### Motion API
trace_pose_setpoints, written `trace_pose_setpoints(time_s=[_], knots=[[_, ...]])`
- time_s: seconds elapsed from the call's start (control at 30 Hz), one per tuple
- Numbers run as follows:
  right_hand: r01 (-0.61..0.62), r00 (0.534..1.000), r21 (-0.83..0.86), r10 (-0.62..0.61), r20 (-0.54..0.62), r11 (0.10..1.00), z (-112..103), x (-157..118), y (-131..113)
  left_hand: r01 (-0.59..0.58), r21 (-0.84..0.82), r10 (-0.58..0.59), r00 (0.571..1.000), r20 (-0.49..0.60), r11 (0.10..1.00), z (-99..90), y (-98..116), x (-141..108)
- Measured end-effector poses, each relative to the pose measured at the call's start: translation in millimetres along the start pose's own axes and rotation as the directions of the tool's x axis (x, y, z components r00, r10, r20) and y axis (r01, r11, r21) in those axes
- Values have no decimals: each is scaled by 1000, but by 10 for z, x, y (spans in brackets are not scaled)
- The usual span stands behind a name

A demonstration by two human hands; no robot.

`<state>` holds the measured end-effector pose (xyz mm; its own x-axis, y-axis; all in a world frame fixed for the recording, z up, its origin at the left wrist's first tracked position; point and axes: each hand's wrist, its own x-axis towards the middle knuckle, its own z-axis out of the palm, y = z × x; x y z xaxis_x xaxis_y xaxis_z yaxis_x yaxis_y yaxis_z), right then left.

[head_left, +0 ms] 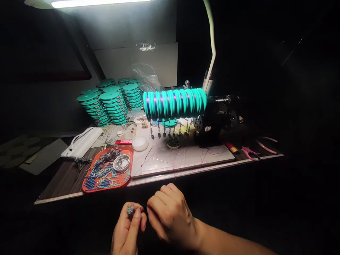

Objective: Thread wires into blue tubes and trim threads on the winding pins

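Near the bottom of the view, in front of the table edge, my left hand is closed round a small bundle of thin silvery pieces, whose tips show above the fingers. Its thumb and forefinger pinch a tiny part. Just to the right, my right hand is closed, with its fingertips on a small dark piece between the two hands; the piece is too small to name. Beyond the hands, a row of turquoise spools sits on a spindle, with several small weights hanging below it.
At the left, an orange tray bears blue and pale tubes and a white bowl of silvery bits. Stacks of turquoise spools stand behind. Pink-handled scissors lie at the right. A ruler strip runs along the front edge.
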<state>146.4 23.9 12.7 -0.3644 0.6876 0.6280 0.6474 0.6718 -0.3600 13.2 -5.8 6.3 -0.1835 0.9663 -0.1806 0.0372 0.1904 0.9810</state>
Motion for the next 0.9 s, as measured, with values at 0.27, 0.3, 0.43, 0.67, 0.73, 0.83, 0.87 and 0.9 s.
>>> trace_pose_setpoints(time_s=[0.27,0.3,0.43,0.67,0.73,0.83,0.87,0.9], knots=[[-35,999,-11,35,-3,999,2,-7,9,-27,78,34,996,-82,997,-72,-46,50],[-36,999,-2,36,1,999,-2,-6,9,-15,66,21,995,-97,998,-76,-42,49],[0,1000,41,-1,14,999,-2,-2,5,67,-33,-70,993,-97,997,-75,-34,34],[235,966,-65,-241,-91,970,35,-14,-15,110,-385,-186,968,-166,916,62,296,-18],[298,949,-63,-302,-89,953,-1,-8,0,136,-505,-239,960,-145,852,55,437,1],[271,959,-63,-275,-66,960,-81,-2,37,54,-586,-260,926,-273,808,0,536,53],[240,968,-56,-243,-62,969,-104,-3,46,40,-572,-255,919,-300,819,-15,527,67],[203,977,-47,-206,-63,978,-121,-4,51,72,-541,-259,926,-276,838,-23,498,75]])
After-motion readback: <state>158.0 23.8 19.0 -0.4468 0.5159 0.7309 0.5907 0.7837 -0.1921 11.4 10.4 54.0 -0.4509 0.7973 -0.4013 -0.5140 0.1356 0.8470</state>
